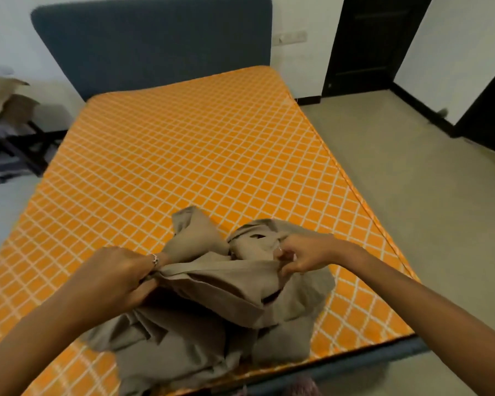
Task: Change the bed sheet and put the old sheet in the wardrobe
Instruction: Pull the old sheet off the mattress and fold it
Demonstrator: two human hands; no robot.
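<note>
a crumpled tan sheet (212, 304) is being gripped along one edge by the left hand (117, 277) and the right hand (303, 257), bunched at the foot of an orange checked mattress (169, 155) backed by a dark headboard (155, 44).

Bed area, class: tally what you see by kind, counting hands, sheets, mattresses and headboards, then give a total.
Hands: 2, the left hand and right hand, both gripping the sheet
Beige sheet: 1
Orange checked mattress: 1
Dark blue headboard: 1
Total: 5
</note>
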